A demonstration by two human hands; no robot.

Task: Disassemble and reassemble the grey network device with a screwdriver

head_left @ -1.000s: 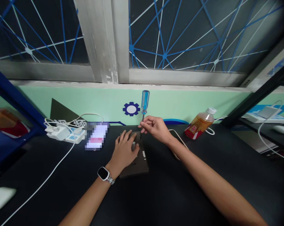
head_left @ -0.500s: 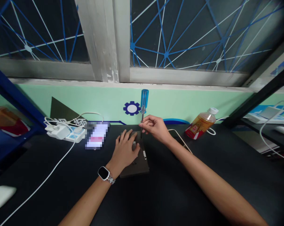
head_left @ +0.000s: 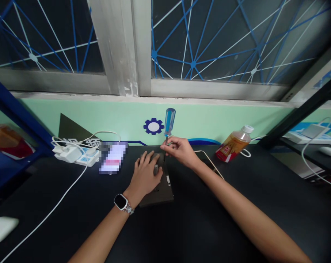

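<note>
A flat dark rectangular device [head_left: 160, 196] lies on the black table, partly covered by my left hand [head_left: 147, 174]. That hand rests on it with the fingers spread. My right hand [head_left: 179, 150] pinches the metal shaft of a screwdriver [head_left: 169, 121] that has a clear and blue handle. The screwdriver stands nearly upright, its handle leaning slightly right, and its tip meets the far right part of the device. A small white patch [head_left: 168, 180] shows near the device's right edge. What lies beneath my left palm is hidden.
Left of the device are a lit phone [head_left: 114, 159] and a white power strip [head_left: 90, 157] with cables. A mouse [head_left: 2, 230] sits at the left edge. Rightward are another phone [head_left: 205, 160] and a drink bottle [head_left: 234, 143]. A green wall [head_left: 121, 117] stands behind.
The screwdriver's handle has tipped a little to the right and lowered slightly, and my right hand has shifted slightly down with it. My left hand has stayed on the device.
</note>
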